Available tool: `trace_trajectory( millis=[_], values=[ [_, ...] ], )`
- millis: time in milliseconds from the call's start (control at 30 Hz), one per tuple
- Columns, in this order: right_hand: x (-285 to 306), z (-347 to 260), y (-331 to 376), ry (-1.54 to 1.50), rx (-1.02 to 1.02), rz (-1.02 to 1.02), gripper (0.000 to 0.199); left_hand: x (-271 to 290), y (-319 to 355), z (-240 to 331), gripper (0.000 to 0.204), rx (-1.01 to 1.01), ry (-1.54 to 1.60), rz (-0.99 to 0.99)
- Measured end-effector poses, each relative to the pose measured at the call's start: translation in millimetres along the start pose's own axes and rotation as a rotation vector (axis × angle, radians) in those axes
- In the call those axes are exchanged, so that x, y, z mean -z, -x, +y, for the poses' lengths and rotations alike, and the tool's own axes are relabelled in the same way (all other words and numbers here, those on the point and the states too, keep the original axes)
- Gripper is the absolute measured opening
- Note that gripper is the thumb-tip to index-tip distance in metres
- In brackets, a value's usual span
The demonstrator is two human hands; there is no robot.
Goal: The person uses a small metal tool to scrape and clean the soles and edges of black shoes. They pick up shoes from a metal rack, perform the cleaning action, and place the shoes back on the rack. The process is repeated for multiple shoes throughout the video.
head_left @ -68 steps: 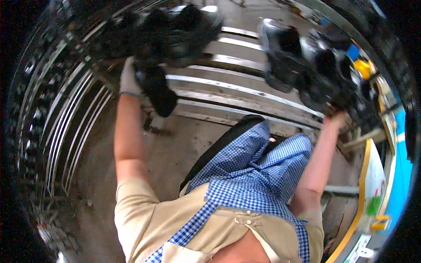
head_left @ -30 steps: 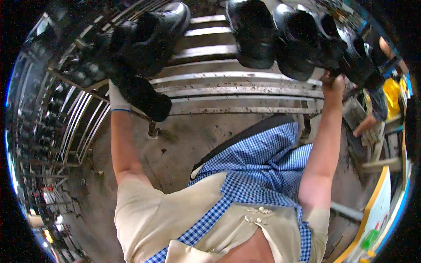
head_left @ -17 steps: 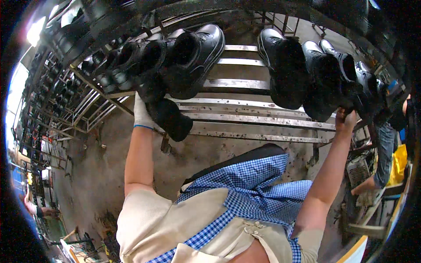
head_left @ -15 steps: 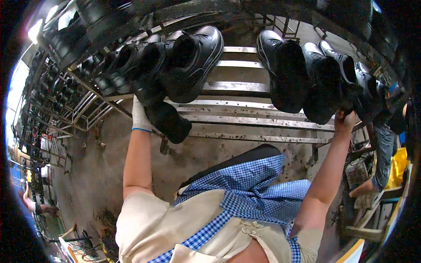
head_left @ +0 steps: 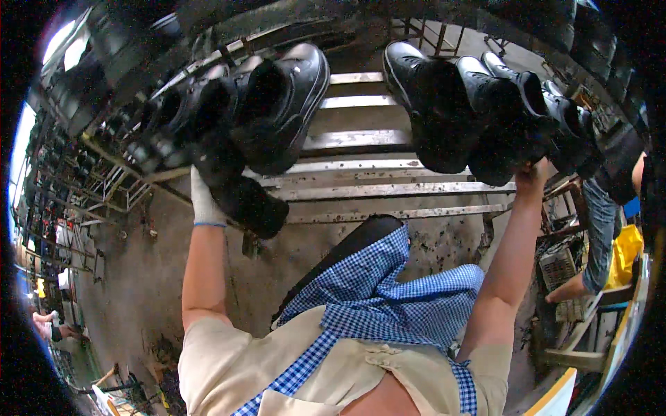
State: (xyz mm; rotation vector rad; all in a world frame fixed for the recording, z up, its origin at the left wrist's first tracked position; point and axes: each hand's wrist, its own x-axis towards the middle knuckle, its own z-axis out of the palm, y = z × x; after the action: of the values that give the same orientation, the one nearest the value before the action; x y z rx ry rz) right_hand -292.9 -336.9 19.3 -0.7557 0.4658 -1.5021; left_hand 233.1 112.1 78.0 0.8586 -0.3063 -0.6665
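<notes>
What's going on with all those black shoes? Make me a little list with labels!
Left hand: in a white glove, up among the black shoes on the left, exact grip hidden
Right hand: bare, at the black shoes on the right
Rack: metal bars behind the shoes
Clothing: blue checked apron
Nearby: another person's arm at the right edge

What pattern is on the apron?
Blue and white checks on the apron, clearest in the head view.

Open slot over the pale metal slatted rack (head_left: pixel 361 142), between the glossy black leather boots (head_left: pixel 277 104) crowding its left end and the second cluster of matte black boots (head_left: pixel 479 118) packed along its right.
</notes>
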Motion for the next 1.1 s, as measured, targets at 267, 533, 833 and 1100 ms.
trace_trajectory(
  millis=[267,533,833,1100],
  values=[
    [-25.5,11.7,15.3,0.068,-0.102,-0.132,0.045,16.2,64.4,7.4,0.047,-0.002,0.075,0.053],
    [-60.1,67.2,42.0,0.079,-0.1,-0.019,0.05,84.8,24.9,30.8,0.037,0.0,0.093,0.115],
    [-129.4,125.8,52.0,0.081,-0.283,0.058,0.035,84.3,69.5,48.0,0.049,-0.203,-0.74,0.554],
    [-134.2,136.9,43.6,-0.009,-0.297,0.033,0.038,89.7,154.7,3.0,0.027,-0.154,-0.427,0.073]
  ],
)
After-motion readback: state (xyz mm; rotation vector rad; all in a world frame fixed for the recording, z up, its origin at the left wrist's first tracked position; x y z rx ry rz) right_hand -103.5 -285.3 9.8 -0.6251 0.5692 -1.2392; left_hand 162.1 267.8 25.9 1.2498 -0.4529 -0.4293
